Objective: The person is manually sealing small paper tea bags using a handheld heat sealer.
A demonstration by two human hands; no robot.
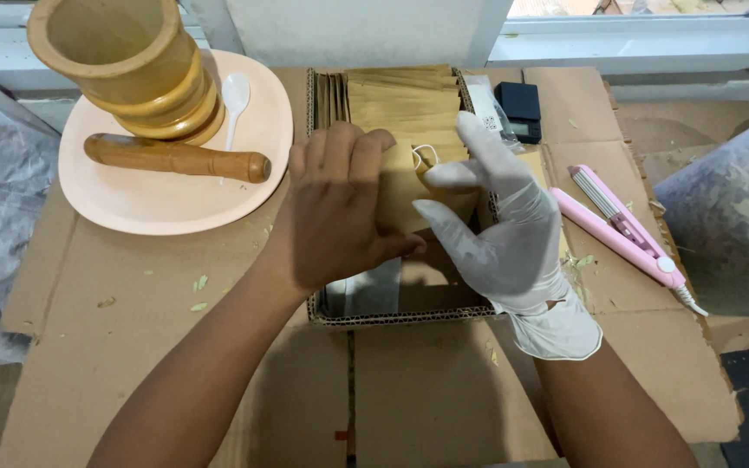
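Observation:
My bare left hand (335, 208) and my right hand (500, 230), in a white glove, together hold a small tan paper pouch (402, 186) with a thin white string at its top. They hold it over a shallow cardboard box (392, 316). Rows of several more tan pouches (405, 104) stand in the far part of that box. The left hand covers the pouch's left side; the gloved thumb and fingers pinch its right edge.
A peach plate (175, 204) at left carries a wooden mortar (127, 65), a wooden pestle (175, 158) and a white plastic spoon (234, 95). A pink flat-iron sealer (621, 227) lies at right. A small black scale (520, 108) sits behind. Plastic bags flank the flattened cardboard (158, 347).

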